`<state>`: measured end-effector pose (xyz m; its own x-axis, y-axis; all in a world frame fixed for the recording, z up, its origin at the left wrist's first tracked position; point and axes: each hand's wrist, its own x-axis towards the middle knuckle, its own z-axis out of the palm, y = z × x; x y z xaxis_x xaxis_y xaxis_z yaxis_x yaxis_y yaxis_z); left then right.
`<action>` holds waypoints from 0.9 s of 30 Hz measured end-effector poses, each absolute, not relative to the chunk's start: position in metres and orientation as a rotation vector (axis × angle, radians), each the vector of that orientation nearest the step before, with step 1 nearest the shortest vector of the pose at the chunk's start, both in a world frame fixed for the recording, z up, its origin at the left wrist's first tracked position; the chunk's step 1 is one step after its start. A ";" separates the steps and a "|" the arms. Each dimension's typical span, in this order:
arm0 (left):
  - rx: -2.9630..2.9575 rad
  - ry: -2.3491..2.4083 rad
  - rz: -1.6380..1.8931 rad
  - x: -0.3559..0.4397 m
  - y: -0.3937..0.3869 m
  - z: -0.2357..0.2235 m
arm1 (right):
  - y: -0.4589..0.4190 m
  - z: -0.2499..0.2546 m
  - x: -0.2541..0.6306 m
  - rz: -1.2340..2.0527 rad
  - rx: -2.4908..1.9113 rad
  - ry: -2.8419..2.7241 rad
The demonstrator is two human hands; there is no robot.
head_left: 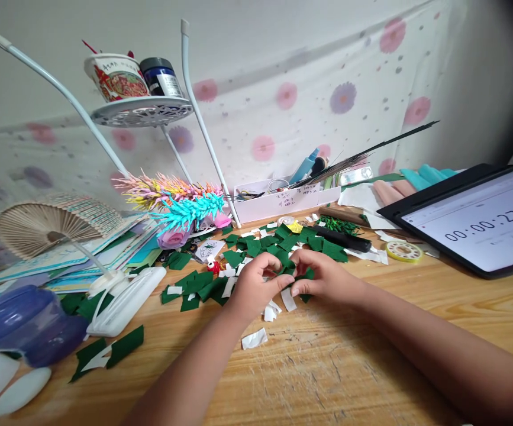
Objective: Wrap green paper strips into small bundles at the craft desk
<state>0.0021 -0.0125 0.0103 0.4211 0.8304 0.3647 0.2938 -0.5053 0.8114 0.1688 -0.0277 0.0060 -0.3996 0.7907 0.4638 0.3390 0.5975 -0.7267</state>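
My left hand (256,284) and my right hand (320,275) meet over the wooden table (327,367), fingers curled and pinching together a small green paper piece (304,277) between them. Around them lies a heap of green paper squares (256,245) mixed with white paper scraps (254,339). What exactly sits under the fingertips is partly hidden.
A tablet (482,219) showing a timer lies at the right. A roll of tape (404,251) and a black tool (342,238) lie near it. Colourful paper flowers (180,204), a folding fan (47,228), a white rack (143,109), a white box (283,198) and a blue tub (21,322) crowd the left and back.
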 end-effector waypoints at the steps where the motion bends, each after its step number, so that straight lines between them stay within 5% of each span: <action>1: 2.012 0.961 1.019 0.002 -0.012 0.010 | -0.028 0.005 0.168 0.730 -0.877 -1.967; 13: 2.054 1.072 0.908 0.003 -0.016 0.011 | -0.026 0.001 0.162 1.548 -0.540 -1.591; 27: 2.176 1.077 0.950 -0.002 -0.012 0.009 | -0.023 0.002 0.162 1.365 -0.781 -1.572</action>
